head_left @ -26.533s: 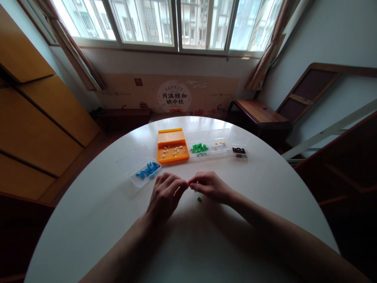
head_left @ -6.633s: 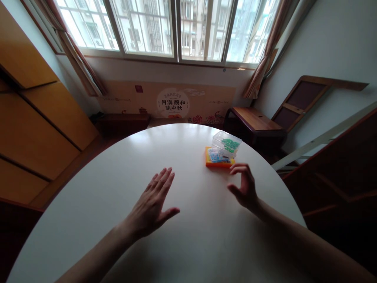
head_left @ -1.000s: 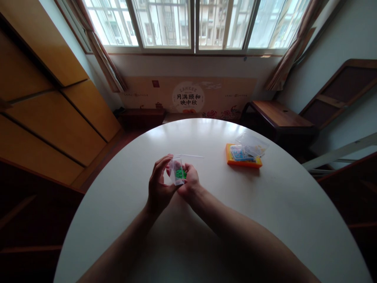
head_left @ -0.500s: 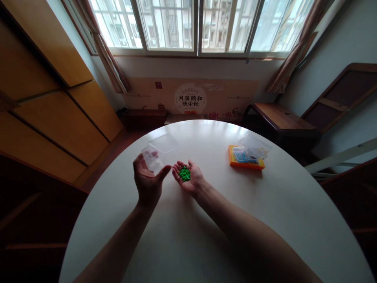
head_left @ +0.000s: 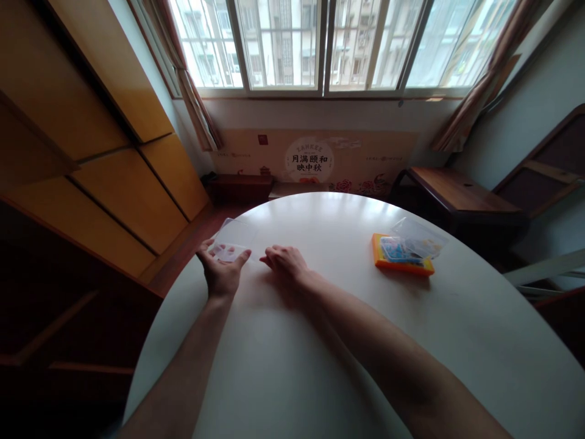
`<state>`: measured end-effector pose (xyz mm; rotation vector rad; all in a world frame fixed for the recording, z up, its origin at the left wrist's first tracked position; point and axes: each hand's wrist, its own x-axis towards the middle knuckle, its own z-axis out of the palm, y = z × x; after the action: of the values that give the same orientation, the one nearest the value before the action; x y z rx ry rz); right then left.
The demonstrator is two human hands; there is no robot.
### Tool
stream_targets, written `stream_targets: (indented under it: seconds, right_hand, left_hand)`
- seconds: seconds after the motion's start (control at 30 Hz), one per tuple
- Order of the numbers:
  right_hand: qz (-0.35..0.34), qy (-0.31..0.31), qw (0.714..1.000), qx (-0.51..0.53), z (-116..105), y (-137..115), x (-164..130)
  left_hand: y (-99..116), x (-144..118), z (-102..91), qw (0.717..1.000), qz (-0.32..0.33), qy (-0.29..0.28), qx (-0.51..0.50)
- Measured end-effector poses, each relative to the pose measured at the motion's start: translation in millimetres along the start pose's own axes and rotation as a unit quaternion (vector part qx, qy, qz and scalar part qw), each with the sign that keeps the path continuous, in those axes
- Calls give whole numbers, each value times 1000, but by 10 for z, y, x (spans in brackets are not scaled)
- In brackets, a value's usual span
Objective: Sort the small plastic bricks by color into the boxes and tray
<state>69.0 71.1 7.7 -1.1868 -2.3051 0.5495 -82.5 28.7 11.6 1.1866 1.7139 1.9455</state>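
The left hand (head_left: 221, 272) sits near the left edge of the round white tabletop (head_left: 320, 341), its fingers (head_left: 206, 249) clamped on a small clear plastic box (head_left: 231, 241) whose lid stands open toward the window. The box is see-through and pale against the tabletop, so its walls are hard to trace and its inside is hard to read; part of its near side is hidden behind the thumb. The right hand (head_left: 284, 263) lies just beside it, palm down, knuckles up, with its fingers curled together under the palm. Whatever lies under that palm is hidden, and I cannot tell whether the hand holds anything or merely rests on the tabletop. Well apart, toward the right side, an orange tray (head_left: 400, 262) carries clear lidded boxes (head_left: 414, 242) stacked on it; blue and yellow bits show through them, too small to make out. Both forearms run out of the bottom of the view.
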Motion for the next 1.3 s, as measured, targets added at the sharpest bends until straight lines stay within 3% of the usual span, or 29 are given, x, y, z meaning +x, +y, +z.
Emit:
stream_targets:
  seconds: [0.13, 0.27, 0.4, 0.47, 0.73, 0.97, 1.13, 1.2, 1.3]
  right_hand:
    - [-48, -29, 996, -68, 60, 13, -10]
    - [-72, -29, 993, -89, 50, 28, -34]
    - [-142, -48, 984, -94, 25, 51, -76]
    - [-155, -48, 982, -96, 31, 63, -95]
    - [-153, -41, 980, -117, 35, 23, -135]
    - [-179, -38, 981, -64, 4, -9, -239]
    - [-57, 29, 997, -51, -60, 70, -390]
    - [-31, 16, 997, -73, -71, 93, -447]
    - [-45, -26, 995, -88, -27, 78, -491]
  left_hand:
    - [-62, 37, -54, 984, 20, -32, 174]
    - [-79, 38, -100, 928, 22, -96, 358]
    - [-114, 26, -98, 875, 79, -170, 446]
    - [-128, 23, -92, 863, 80, -188, 463]
    - [-123, 3, -116, 863, 86, -187, 462]
    - [-134, -6, -151, 872, 107, -199, 434]
    - [-151, -9, -161, 880, 112, -189, 421]
    - [-159, -8, -162, 881, 111, -188, 419]
    - [-168, -1, -162, 883, 103, -187, 419]
